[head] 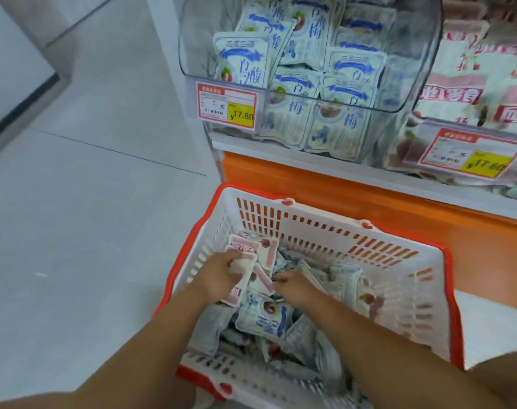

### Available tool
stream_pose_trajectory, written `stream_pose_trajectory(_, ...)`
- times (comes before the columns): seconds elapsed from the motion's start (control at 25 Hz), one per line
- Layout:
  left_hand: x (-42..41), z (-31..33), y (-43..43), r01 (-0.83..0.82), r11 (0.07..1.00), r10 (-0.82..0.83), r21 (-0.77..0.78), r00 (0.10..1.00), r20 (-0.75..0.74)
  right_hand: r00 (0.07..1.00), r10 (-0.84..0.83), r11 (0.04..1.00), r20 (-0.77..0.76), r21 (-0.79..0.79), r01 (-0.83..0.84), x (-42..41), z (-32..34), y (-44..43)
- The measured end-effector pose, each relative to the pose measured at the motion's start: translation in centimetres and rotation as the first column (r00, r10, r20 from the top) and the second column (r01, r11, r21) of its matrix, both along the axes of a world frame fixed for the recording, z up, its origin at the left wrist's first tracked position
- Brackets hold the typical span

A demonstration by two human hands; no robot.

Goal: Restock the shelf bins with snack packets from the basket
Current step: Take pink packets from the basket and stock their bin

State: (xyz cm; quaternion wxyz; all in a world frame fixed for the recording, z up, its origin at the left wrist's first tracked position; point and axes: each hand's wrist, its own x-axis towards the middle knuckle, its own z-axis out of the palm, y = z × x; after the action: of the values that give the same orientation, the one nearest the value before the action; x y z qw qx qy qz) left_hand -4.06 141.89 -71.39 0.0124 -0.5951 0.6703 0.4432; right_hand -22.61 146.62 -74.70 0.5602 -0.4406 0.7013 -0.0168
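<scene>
One basket [316, 219], white with an orange rim, stands on the floor [89, 202] right against the orange foot of the shelf [340, 187]. It holds a loose heap of snack packets, too many and too overlapped to count. Most are blue packets [263, 317], with a smaller cluster of pink ones at the far left corner.

Both of the person's hands are down in the basket. The left hand [219, 276] has its fingers curled round a small stack of pink packets [245, 250], at least two of them. The right hand [294, 287] lies just beside it with its fingers bent, their tips among the packets; I cannot tell whether it grips one.

Above, two clear bins sit side by side on the shelf. The left bin [198, 54] holds roughly a dozen blue packets, and the right bin [457, 123] holds pink ones. Each bin carries one price tag, two in all [226, 106] [472, 156].

The floor is pale grey tile with thin dark joints.
</scene>
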Motion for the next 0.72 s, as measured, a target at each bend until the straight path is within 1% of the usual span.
stream_pose_trajectory(0.08, 0.1, -0.9, 0.3, -0.027, 1.0, 0.027, -0.008, 0.999, 0.026, 0.995, -0.099, 0.995, -0.012, -0.028, 0.098, 1.4, -0.5, -0.1)
stream_pose_trajectory(0.16, 0.3, -0.8, 0.4, -0.101, 0.988, 0.111, 0.115, 0.99, -0.086, 0.968, -0.251, 0.968, 0.023, -0.016, 0.252, 1.7, -0.3, -0.4)
stream_pose_trajectory(0.2, 0.2, -0.2, 0.5, -0.149, 0.98, 0.166, 0.131, 0.977, -0.132, 0.944, -0.322, 0.946, 0.065, -0.023, 0.324, 1.5, 0.0, -0.6)
stream_pose_trajectory(0.24, 0.1, 0.1, 0.6, -0.229, 0.957, 0.259, 0.177, 0.951, -0.169, 0.912, -0.394, 0.916, 0.116, -0.029, 0.4, 1.1, 0.5, -0.8)
stream_pose_trajectory(0.28, 0.0, 0.1, 0.6, -0.269, 0.943, 0.305, 0.194, 0.934, -0.187, 0.86, -0.48, 0.87, 0.171, -0.035, 0.493, 0.4, 1.0, -1.1)
stream_pose_trajectory(0.32, -0.2, 0.7, 0.6, -0.245, 0.957, 0.264, 0.154, 0.957, -0.121, 0.779, -0.581, 0.798, 0.235, -0.025, 0.602, -0.4, 1.5, -1.2)
stream_pose_trajectory(0.36, -0.5, 1.0, 0.7, -0.227, 0.967, 0.236, 0.115, 0.969, -0.069, 0.669, -0.671, 0.708, 0.319, 0.005, 0.707, -1.4, 2.0, -1.2)
stream_pose_trajectory(0.4, -1.0, 1.2, 0.8, -0.231, 0.97, 0.233, 0.08, 0.972, -0.021, 0.549, -0.727, 0.619, 0.413, 0.048, 0.784, -2.4, 2.7, -1.1)
stream_pose_trajectory(0.44, -1.8, 2.2, 1.1, -0.242, 0.97, 0.243, 0.023, 0.97, -0.011, 0.443, -0.747, 0.554, 0.495, 0.095, 0.827, -3.3, 3.5, -0.8)
stream_pose_trajectory(0.48, -2.5, 3.1, 1.3, -0.307, 0.951, 0.308, 0.03, 0.949, -0.067, 0.351, -0.75, 0.508, 0.561, 0.148, 0.848, -4.0, 4.3, -0.4)
stream_pose_trajectory(0.52, -3.3, 4.0, 1.4, -0.395, 0.912, 0.409, 0.109, 0.896, -0.173, 0.276, -0.741, 0.482, 0.612, 0.199, 0.853, -4.4, 5.1, 0.0)
stream_pose_trajectory(0.56, -4.1, 4.8, 1.6, -0.446, 0.86, 0.504, 0.247, 0.816, -0.284, 0.225, -0.723, 0.476, 0.653, 0.234, 0.848, -4.6, 5.8, 0.5)
stream_pose_trajectory(0.6, -5.0, 5.5, 1.9, -0.433, 0.805, 0.58, 0.404, 0.715, -0.389, 0.203, -0.696, 0.49, 0.689, 0.249, 0.835, -4.8, 6.5, 1.1)
stream_pose_trajectory(0.64, -5.7, 6.1, 2.2, -0.388, 0.772, 0.621, 0.504, 0.631, -0.465, 0.214, -0.672, 0.518, 0.709, 0.244, 0.82, -4.7, 7.2, 1.7)
stream_pose_trajectory(0.68, -6.2, 6.5, 2.4, -0.359, 0.755, 0.645, 0.548, 0.553, -0.527, 0.249, -0.65, 0.553, 0.718, 0.222, 0.803, -4.7, 8.0, 2.3)
stream_pose_trajectory(0.72, -6.6, 7.0, 2.6, -0.344, 0.75, 0.655, 0.564, 0.498, -0.568, 0.299, -0.625, 0.589, 0.721, 0.185, 0.787, -4.7, 8.8, 2.8)
